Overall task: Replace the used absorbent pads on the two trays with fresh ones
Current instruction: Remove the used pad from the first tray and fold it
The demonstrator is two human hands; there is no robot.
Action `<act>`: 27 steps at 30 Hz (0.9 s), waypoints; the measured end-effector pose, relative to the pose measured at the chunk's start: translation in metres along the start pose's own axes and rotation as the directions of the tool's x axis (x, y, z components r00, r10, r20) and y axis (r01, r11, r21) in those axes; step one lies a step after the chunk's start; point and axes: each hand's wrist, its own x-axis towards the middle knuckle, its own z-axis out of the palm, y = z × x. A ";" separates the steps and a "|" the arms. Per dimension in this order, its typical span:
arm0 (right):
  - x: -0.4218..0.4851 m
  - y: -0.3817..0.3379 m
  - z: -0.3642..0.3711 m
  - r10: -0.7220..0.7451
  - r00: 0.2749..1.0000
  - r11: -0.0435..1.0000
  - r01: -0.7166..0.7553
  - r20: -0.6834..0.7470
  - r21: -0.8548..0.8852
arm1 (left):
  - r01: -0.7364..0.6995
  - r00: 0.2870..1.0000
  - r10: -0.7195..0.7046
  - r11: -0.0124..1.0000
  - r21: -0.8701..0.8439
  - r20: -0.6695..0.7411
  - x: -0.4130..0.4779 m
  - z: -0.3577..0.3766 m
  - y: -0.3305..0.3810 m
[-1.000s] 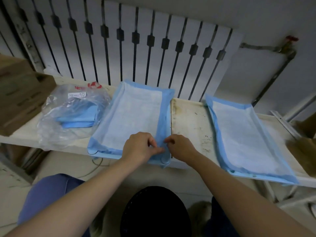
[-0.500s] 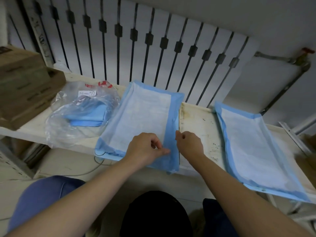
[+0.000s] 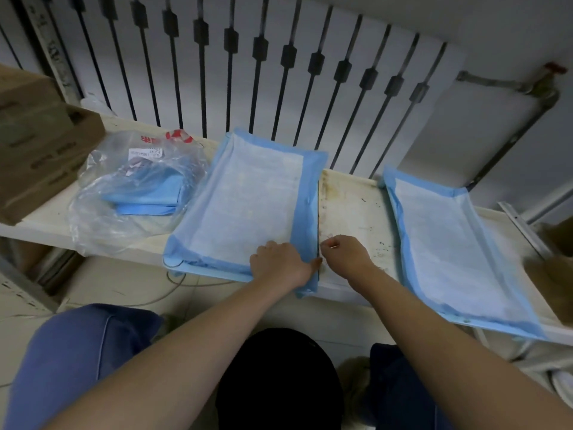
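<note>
1. Progress: both trays carry a pad. The left pad (image 3: pixel 248 206) looks faintly yellowed, so I judge it possibly used; whether either has been replaced I cannot tell.
2. Left hand (image 3: pixel 280 265): fingers curled onto the left pad's blue border at the near right corner of the left tray (image 3: pixel 217 272).
3. Right hand (image 3: pixel 344 254): just beside that corner, fingers curled; whether it pinches anything I cannot tell.
4. Right pad (image 3: pixel 449 249): thin, quilted white centre, blue plastic margin, lying flat, edges overhanging its tray.
5. Plastic bag (image 3: pixel 136 187): clear, crinkled, holding folded blue pads, likely the fresh supply.
6. Surface (image 3: pixel 350 206): cream, stained and speckled.
</note>
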 end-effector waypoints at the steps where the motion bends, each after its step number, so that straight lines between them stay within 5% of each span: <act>1: -0.001 0.002 -0.002 -0.002 1.000 1.000 0.002 0.003 0.015 | 0.011 1.000 -0.012 1.000 -0.011 -0.012 0.001 -0.001 0.002; 12: -0.005 0.016 -0.014 -0.018 1.000 0.996 0.018 0.005 0.092 | 0.043 0.998 -0.051 0.986 -0.163 -0.048 0.013 -0.007 -0.001; 17: -0.006 0.017 -0.011 -0.017 1.000 0.991 0.014 0.026 0.131 | 0.057 0.998 -0.059 0.995 -0.086 -0.028 0.012 0.002 0.011; 27: 0.006 0.021 -0.008 -0.022 0.999 0.985 0.015 0.039 0.174 | 0.057 0.998 -0.056 0.852 -0.521 0.018 0.010 -0.018 -0.004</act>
